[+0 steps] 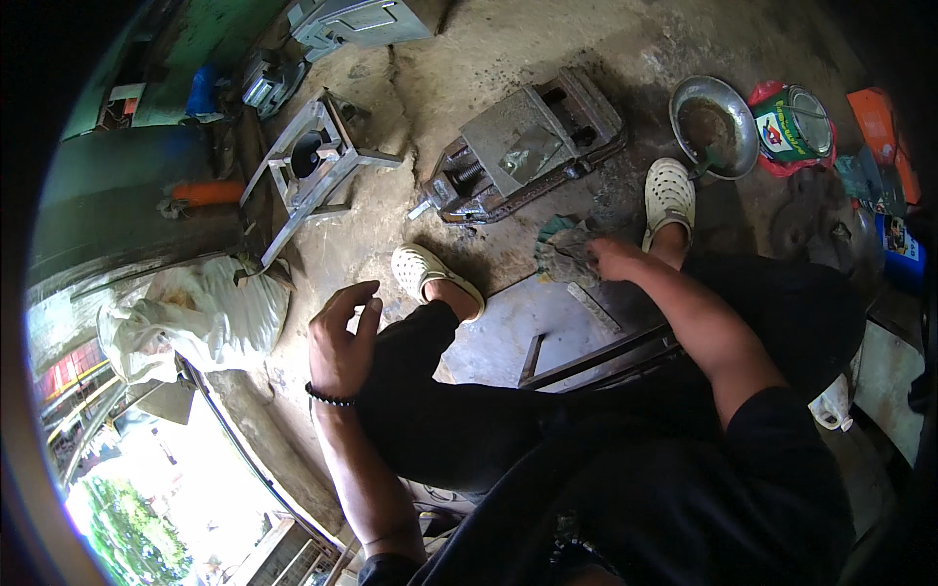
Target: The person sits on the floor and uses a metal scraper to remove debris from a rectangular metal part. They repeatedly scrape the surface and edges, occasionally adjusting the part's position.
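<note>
My left hand [342, 337] is raised beside my left knee, a dark beaded bracelet round its wrist. It holds nothing; the fingers bend loosely and the thumb stands apart. On the right, my right hand [616, 260] reaches down between my feet and grips a crumpled grey-green rag [567, 252]. The rag lies at the far edge of a pale metal sheet [547, 317]; the fingertips are partly hidden. Beyond my feet rests a heavy, greasy machine vise [528, 142] with a flat plate on top and a screw at its left end.
A metal frame stand [311, 161] stands left of the vise. To the right are a metal basin [715, 127] holding dark residue, a green paint can [793, 125] and an orange object [884, 137]. A white sack [200, 317] lies left, near a bright opening.
</note>
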{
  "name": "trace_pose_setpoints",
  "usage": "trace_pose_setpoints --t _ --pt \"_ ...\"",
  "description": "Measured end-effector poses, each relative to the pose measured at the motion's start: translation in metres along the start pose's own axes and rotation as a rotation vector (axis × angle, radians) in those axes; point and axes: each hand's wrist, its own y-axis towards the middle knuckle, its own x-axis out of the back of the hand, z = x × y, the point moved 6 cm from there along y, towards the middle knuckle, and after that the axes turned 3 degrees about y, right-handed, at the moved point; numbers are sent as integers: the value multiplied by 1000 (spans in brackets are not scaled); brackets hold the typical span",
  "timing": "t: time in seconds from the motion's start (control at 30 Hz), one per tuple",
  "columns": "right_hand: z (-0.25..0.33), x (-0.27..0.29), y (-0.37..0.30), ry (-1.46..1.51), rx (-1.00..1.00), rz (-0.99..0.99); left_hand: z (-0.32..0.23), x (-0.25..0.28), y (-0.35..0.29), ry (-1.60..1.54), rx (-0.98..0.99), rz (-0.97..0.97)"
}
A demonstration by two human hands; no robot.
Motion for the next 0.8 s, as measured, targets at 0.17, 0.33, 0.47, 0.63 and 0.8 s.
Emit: trace_pose_setpoints --t 0.17,0.33,0.47,0.63,0.8 --pt "26 38 10 -41 61 -156 -7 7 10 -37 -13 22" --pt "58 9 52 -68 -22 -58 -6 11 14 -66 25 82" --pt "90 -15 103 51 -123 13 6 11 10 -143 102 144" --pt "115 -39 136 53 -169 -68 32 10 0 -107 161 200" --pt "130 -65 150 1 -237 -15 45 15 -11 -118 150 164"
